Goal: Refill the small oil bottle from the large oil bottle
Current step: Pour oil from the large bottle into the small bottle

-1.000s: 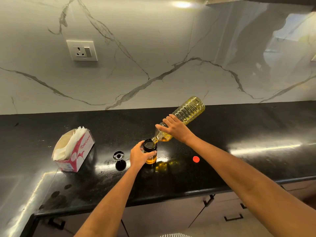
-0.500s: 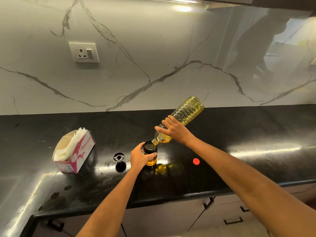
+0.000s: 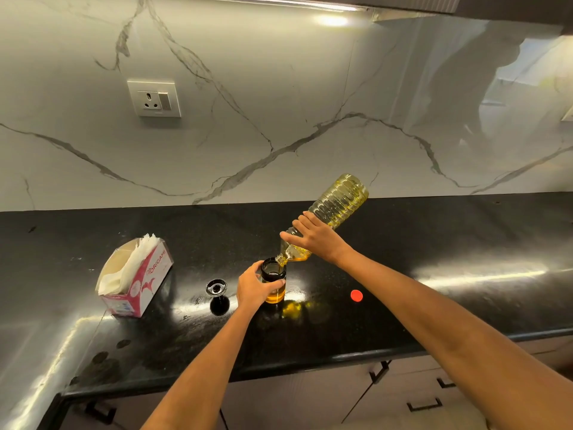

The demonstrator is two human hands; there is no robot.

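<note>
Gripping is confirmed on both sides. Right hand is holding the large oil bottle around its shoulder, fingers curled over the ribbed plastic. That bottle is being held tilted steeply, base raised toward the marble wall, neck pointing down and left. Its mouth is meeting the rim of the small oil bottle; whether oil is flowing at the mouth is not clear. Yellow oil is sitting in the neck and along the lower side of the large bottle.

Left hand is wrapping around the small oil bottle, thumb at the front, fingers at the far side. The small bottle is standing upright on the black table, uncapped, with a dark collar and amber oil showing in its lower part.

Taking the small bottle as landmark: a black stopper is standing on the table just to its left, apart from the hand. Further left, a pink tissue box is lying with white tissues sticking out of its open top. To the right of the small bottle, a red cap is lying flat on the table, well apart. A yellow reflection is showing on the table surface just beside the bottle's base. A wall socket is sitting on the marble above the tissue box.
</note>
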